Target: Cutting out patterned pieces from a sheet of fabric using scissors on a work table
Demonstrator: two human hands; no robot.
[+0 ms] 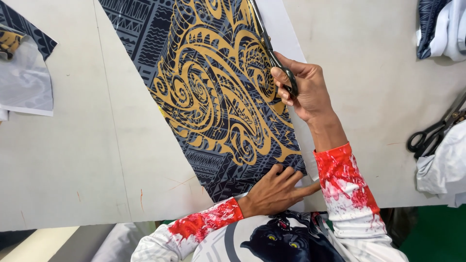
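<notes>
A long piece of dark grey fabric (213, 92) printed with gold swirls lies diagonally on the pale table (87, 145). My right hand (303, 90) grips the black handles of a pair of scissors (266, 41), whose blades run up along the fabric's right edge next to a white margin strip (284, 29). My left hand (276, 191) presses flat on the fabric's near end, fingers spread. Both sleeves are white with red splashes.
A second pair of black scissors (434, 131) lies at the right edge beside white cloth (444, 167). More printed and white fabric pieces sit at the top right (441, 26) and far left (24, 73). The table's near edge runs along the bottom.
</notes>
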